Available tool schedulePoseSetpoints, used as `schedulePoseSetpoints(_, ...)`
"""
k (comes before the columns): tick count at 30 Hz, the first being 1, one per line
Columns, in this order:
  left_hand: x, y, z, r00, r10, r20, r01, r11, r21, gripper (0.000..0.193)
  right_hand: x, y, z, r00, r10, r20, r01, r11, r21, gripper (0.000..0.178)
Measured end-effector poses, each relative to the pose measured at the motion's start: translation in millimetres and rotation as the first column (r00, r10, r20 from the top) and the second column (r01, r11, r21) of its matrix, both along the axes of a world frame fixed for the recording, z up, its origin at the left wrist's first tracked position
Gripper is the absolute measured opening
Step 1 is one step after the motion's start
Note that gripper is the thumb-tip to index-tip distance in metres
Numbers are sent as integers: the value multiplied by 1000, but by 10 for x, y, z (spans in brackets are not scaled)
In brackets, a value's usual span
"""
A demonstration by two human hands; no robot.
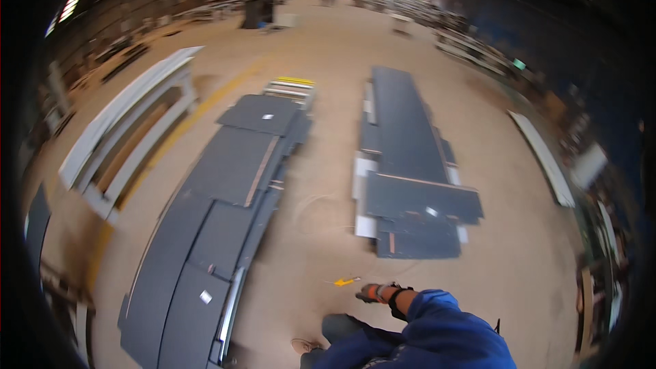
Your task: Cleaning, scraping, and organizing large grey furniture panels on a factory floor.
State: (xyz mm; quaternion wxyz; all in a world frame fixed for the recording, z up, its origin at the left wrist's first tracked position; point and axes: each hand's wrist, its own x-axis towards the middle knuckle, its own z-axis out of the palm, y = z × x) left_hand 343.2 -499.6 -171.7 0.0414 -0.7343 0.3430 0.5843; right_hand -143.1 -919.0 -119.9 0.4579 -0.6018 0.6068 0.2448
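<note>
Roughly beside the right hand (371,292), a yellow object (346,281) shows against the floor (328,232), apart and slightly left; blur hides whether the fingers are curled or spread. Farther off, 1 dark panel stack (222,160) lies left and 1 shorter grey stack (406,133) right.

2 dk-grey panel stacks (222,164) on flr (328,171), 2 wht labels (206,296) on L stack (160,280), 1 wht label (431,212) twd R stack's (403,130) near edge, 1 yellow tool (344,281), 1 rt hand (372,292)
</note>
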Motion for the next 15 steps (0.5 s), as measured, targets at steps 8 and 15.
schedulePoseSetpoints(8,1524,-2948,117,770,604,-203,-565,795,221,46,-41,-365,425,934,-354,38,356,933,-52,49)
schedulePoseSetpoints(15,833,-5559,248,930,-325,-171,273,923,-270,44,-381,-1429,-193,927,-375,14,369,904,-216,50)
